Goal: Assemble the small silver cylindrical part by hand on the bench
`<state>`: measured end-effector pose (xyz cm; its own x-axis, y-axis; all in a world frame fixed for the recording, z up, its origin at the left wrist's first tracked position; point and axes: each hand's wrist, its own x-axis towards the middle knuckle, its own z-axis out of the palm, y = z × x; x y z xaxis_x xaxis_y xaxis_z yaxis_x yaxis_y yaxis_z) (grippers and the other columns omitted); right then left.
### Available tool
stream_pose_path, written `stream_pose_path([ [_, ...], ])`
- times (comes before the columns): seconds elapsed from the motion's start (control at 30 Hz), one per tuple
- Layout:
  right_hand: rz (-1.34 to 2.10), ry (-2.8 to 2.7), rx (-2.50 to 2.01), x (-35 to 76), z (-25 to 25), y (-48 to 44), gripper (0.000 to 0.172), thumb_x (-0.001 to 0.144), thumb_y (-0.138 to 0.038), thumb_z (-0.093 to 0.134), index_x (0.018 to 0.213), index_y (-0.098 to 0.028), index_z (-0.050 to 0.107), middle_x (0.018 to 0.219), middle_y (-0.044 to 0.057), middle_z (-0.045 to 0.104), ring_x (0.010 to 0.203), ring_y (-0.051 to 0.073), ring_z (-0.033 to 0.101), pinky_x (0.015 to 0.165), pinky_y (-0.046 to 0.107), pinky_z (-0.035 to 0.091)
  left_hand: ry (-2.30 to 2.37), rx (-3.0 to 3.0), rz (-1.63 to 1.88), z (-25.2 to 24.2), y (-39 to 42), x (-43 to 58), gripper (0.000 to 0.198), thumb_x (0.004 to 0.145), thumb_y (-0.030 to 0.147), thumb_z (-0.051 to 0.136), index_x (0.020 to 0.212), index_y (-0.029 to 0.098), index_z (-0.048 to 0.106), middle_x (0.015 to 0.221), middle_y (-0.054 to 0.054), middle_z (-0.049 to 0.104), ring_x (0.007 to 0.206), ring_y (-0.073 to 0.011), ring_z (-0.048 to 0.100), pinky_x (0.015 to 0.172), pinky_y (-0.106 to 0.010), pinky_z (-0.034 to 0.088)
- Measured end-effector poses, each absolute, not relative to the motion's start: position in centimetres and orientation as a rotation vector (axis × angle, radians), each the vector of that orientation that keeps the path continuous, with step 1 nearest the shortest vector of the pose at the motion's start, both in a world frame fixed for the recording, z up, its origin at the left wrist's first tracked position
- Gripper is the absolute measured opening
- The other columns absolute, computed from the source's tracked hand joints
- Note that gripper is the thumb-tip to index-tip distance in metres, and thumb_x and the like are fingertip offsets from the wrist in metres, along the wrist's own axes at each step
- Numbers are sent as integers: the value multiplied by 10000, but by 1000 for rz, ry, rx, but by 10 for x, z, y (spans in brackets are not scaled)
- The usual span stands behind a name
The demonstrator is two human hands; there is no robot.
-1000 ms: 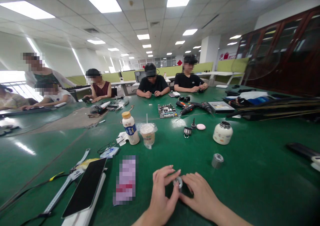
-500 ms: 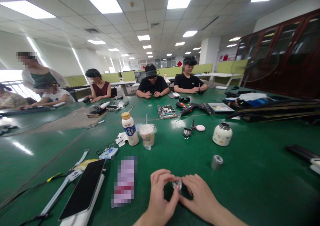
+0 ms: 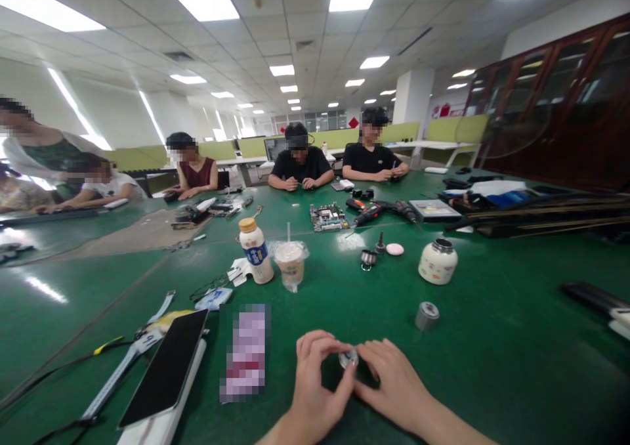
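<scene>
To your left lies a pale strap (image 3: 111,382), its tag (image 3: 149,342) blurred, then a bottle (image 3: 256,254) whose blue label is illegible. Your left hand (image 3: 314,387) pinches a round metal part (image 3: 348,358) between thumb and fingertips over the glossy table (image 3: 472,360); your right hand (image 3: 396,384) curls beside it, grip unclear, left of a grey cylinder (image 3: 427,316) and spotted cream flask (image 3: 438,262).

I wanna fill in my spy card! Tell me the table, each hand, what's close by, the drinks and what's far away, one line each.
Table: green
Left hand: thumb and fingers around a small silver part
Right hand: fingertips at the same part; grip unclear
Close by: silver cylinder, with a white jar beyond it
Drinks: bottle with a tan cap, beside a cup with a straw
Farther off: circuit board
</scene>
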<state>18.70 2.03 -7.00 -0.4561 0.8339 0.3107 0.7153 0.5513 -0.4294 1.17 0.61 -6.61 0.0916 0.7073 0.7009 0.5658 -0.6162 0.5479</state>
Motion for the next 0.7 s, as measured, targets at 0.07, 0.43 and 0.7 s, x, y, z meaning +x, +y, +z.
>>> stream_pose_path([
  [0.07,338,-2306,-1242,187,-69,20,133,839,-325,620,916,-220,593,835,11,647,751,187,565,707,298,335,1337,2210,1585,-65,6,12,243,751,149,664,963,213,566,891,-66,649,913,-247,599,780,-412,537],
  [0.43,319,-2307,-1268,186,-69,20,109,816,-257,641,907,-217,595,806,2,636,725,184,557,685,293,318,1280,2242,1512,-65,4,13,281,780,122,634,1041,219,595,979,-78,680,1047,-257,589,839,-412,539],
  [0.7,333,-2313,-1275,186,-67,20,102,822,-270,648,892,-217,595,809,8,640,731,187,566,675,291,320,1305,2207,1499,-61,2,13,233,771,131,639,984,216,598,944,-70,636,996,-250,562,842,-411,500],
])
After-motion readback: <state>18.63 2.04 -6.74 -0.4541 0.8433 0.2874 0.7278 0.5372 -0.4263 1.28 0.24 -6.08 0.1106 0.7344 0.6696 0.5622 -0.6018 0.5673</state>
